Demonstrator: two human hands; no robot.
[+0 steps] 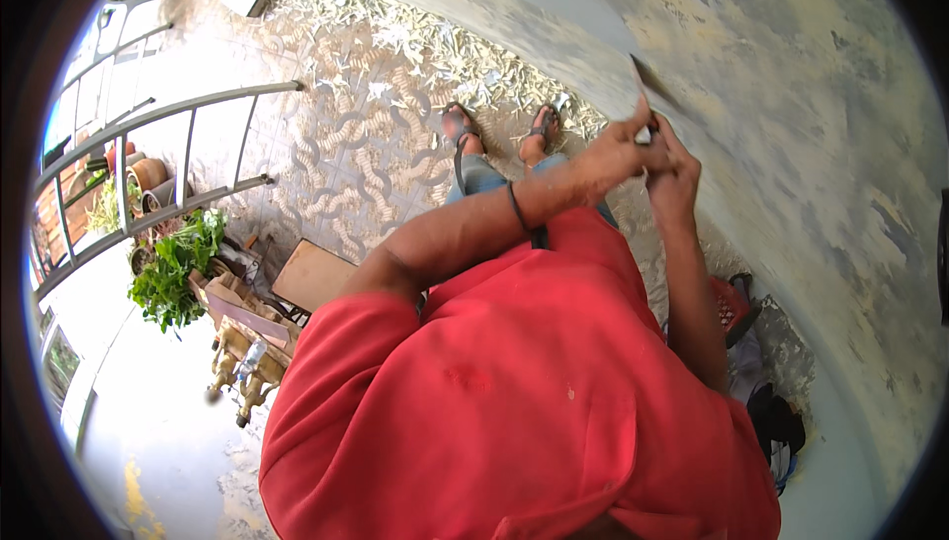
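My left hand (625, 150) and my right hand (676, 176) are together in front of me, close to the wall, with fingers closed around a paint scraper. The scraper's thin metal blade (654, 83) points up and away from me, beside the wall surface. A small pale part of the tool shows between my fingers; the rest of its handle is hidden. The wall (781, 95) on my right is patchy, with grey and yellowish areas where paint has come off. Whether the blade's edge touches it, I cannot tell.
Paint flakes (435, 41) lie along the wall's foot and over the patterned floor. Metal railings (168, 120), potted plants (178, 268) and a brown board (314, 275) are on the left. A red object (732, 311) and dark cloth (776, 421) lie by the wall at right.
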